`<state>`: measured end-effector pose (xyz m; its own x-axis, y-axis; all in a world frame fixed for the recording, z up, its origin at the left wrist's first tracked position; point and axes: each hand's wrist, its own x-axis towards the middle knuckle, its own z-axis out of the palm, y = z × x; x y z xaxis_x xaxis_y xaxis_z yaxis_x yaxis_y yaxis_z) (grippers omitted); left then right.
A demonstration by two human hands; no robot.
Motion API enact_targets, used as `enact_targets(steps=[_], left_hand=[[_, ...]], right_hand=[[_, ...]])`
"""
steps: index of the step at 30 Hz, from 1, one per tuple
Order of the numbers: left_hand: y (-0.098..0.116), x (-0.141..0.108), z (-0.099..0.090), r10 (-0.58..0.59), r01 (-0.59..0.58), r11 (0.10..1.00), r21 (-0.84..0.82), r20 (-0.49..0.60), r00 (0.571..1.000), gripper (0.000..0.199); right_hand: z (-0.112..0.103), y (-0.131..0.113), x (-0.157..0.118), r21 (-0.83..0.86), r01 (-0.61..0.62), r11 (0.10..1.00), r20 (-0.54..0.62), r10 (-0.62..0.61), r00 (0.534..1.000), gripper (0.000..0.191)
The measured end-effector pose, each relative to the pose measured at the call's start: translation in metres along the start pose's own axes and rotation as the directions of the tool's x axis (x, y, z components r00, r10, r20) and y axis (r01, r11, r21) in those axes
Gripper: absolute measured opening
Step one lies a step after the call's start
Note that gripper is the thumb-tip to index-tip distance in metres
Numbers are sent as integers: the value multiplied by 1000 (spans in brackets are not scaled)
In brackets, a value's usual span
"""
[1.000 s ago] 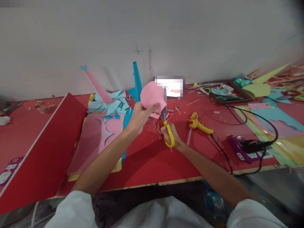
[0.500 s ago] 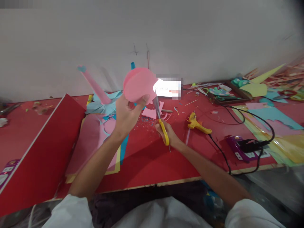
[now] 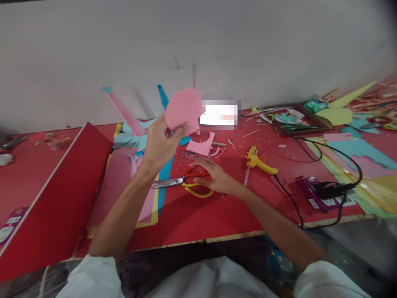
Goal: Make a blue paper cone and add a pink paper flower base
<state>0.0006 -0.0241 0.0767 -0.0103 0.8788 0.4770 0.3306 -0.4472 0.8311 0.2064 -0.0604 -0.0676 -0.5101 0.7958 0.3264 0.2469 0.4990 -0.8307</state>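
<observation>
My left hand is closed on a rounded pink paper piece, thumb in front and the other fingers hidden behind. It holds the piece up above the table. One side of its outline looks notched. My right hand is low over the table, its fingers and thumb curled about the red handle of the scissors. These have one red and one yellow handle loop, and their blades point left over the paper sheets. Behind my right hand lies a pink paper offcut with a curved cut edge.
A yellow glue gun lies at right, its cord running to a purple power box. Pink sheets and a standing red board are at left. Pink and blue paper cones stand behind. A lit screen leans by the wall.
The scissors have come down from the pink paper's edge to the table, turning so the blades point left. My right hand moved with them. The pink piece has turned slightly in my left hand.
</observation>
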Motion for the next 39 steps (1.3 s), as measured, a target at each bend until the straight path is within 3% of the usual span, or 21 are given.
enact_targets(steps=[3, 6, 10, 12, 14, 19, 24, 29, 34, 36, 39], left_hand=[[-10, 3, 2, 26, -34, 994, 102, 84, 996, 23], [-24, -4, 18, 15, -85, 955, 286, 240, 971, 15], [-37, -25, 49, -98, -208, 773, 599, 437, 894, 19], [-41, -35, 60, -134, -280, 717, 639, 520, 844, 21], [-44, -41, 67, -131, -311, 711, 631, 553, 823, 21], [-52, -43, 68, -114, -329, 714, 618, 566, 817, 18], [-54, -38, 65, -141, -292, 727, 622, 551, 823, 15], [-59, -34, 65, -113, -303, 777, 552, 595, 796, 21], [-59, -26, 62, -88, -218, 888, 404, 616, 783, 46], [-58, -23, 58, -88, -174, 906, 386, 574, 814, 50], [-60, -15, 48, -80, -102, 918, 382, 434, 897, 48]], right_hand=[[-9, -6, 2, 140, -28, 990, -204, 57, 977, 42], [-13, -3, 4, 330, -64, 942, -349, 185, 919, 65], [-14, 8, 7, 388, -111, 915, -423, 284, 860, 88], [-15, 14, 9, 361, -131, 923, -455, 297, 839, 86], [-15, 19, 10, 341, -139, 930, -469, 297, 832, 81], [-14, 28, 11, 426, -175, 887, -389, 355, 850, 69], [-10, 29, 12, 423, -167, 891, -326, 322, 889, 73], [-5, 25, 13, 481, -171, 860, -269, 330, 905, 56], [-8, 29, 13, 563, -130, 816, -384, 398, 833, 59], [-11, 33, 14, 574, -134, 808, -430, 437, 790, 56], [-18, 40, 15, 530, -120, 840, -546, 446, 709, 47]])
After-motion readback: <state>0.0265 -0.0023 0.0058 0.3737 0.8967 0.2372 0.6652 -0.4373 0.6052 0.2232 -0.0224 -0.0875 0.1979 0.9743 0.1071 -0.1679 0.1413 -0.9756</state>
